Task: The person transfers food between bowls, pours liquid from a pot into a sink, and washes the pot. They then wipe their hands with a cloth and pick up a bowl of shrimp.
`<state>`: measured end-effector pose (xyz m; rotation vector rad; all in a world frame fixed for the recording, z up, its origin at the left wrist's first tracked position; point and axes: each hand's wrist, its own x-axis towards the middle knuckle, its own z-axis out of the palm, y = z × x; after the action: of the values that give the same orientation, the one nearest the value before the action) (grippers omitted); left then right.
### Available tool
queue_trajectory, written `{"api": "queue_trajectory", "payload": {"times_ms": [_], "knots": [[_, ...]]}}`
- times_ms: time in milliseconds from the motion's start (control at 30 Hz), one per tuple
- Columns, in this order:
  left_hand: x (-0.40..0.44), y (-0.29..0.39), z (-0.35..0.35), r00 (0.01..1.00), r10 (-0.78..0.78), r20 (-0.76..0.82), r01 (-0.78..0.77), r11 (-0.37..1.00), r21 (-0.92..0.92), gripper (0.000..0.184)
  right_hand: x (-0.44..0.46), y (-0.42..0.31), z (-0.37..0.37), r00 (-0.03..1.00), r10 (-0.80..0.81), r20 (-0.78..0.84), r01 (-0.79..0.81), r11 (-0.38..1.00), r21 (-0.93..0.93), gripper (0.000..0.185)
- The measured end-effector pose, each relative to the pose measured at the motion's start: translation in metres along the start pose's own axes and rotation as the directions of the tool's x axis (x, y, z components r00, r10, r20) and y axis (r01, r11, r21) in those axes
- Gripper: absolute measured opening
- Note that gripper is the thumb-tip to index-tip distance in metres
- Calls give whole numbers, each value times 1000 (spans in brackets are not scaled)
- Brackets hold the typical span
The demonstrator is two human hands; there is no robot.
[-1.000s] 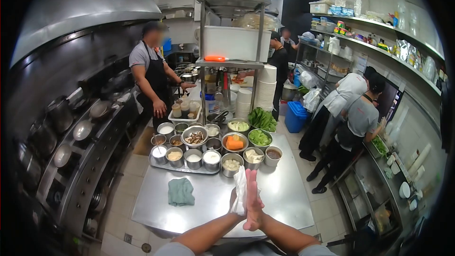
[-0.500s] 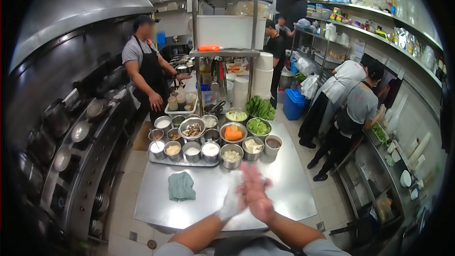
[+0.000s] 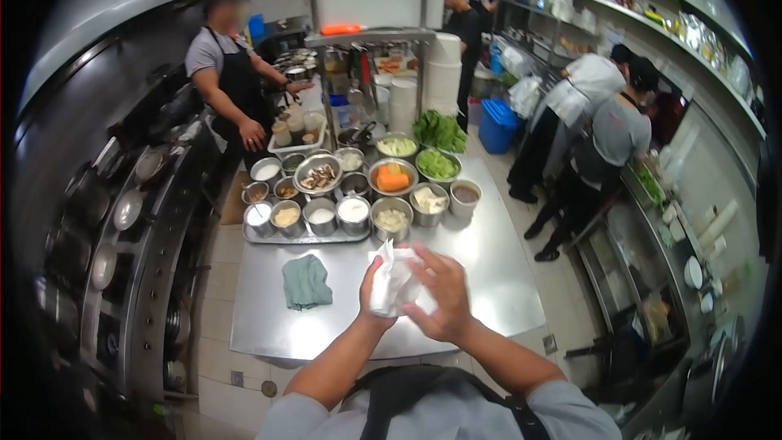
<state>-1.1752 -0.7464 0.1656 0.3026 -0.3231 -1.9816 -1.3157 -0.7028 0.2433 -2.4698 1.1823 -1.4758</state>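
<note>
My left hand (image 3: 371, 301) is closed around a crumpled white paper towel (image 3: 393, 283) above the near part of the steel table (image 3: 269, 326). Fingers apart, my right hand (image 3: 445, 293) is at the towel's right side, its thumb and fingertips close to the paper; whether they touch it I cannot tell. A folded green cloth (image 3: 307, 283) lies on the table to the left. Just beyond my hands are metal containers, among them one of pale chopped pieces (image 3: 392, 222) and one of white chunks (image 3: 428, 201).
A metal tray (image 3: 326, 239) carries several containers. Behind them are a bowl of carrots (image 3: 393, 178), leafy greens (image 3: 440, 132) and a steel rack (image 3: 366, 36). A co-worker (image 3: 230, 73) stands at the left back; two others (image 3: 607, 134) work along the right-hand counter.
My hands were pressed together, blurred, with a white patch at the left one. Now they are apart and the white paper towel shows clearly in my left hand. The camera view has tilted down.
</note>
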Motion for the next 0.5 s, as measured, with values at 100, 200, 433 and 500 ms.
{"api": "queue_trajectory", "payload": {"times_ms": [100, 200, 433, 500], "knots": [[5, -47, -2, 907, 80, 414, -151, 978, 143, 65, -21, 21, 39, 992, -122, 24, 122, 992, -32, 47], [6, -32, -6, 936, -145, 322, 48, 955, 291, 60, -39, 58, 55, 994, 71, 80, -78, 992, 98, 37], [18, -9, -26, 899, -432, -69, 205, 277, 939, 63, -21, 56, 27, 797, 592, -119, -512, 767, 387, 23], [25, -43, -61, 907, -413, 86, -334, -577, 746, 54, -6, 24, 30, 972, 233, 21, -234, 971, 58, 35]]}}
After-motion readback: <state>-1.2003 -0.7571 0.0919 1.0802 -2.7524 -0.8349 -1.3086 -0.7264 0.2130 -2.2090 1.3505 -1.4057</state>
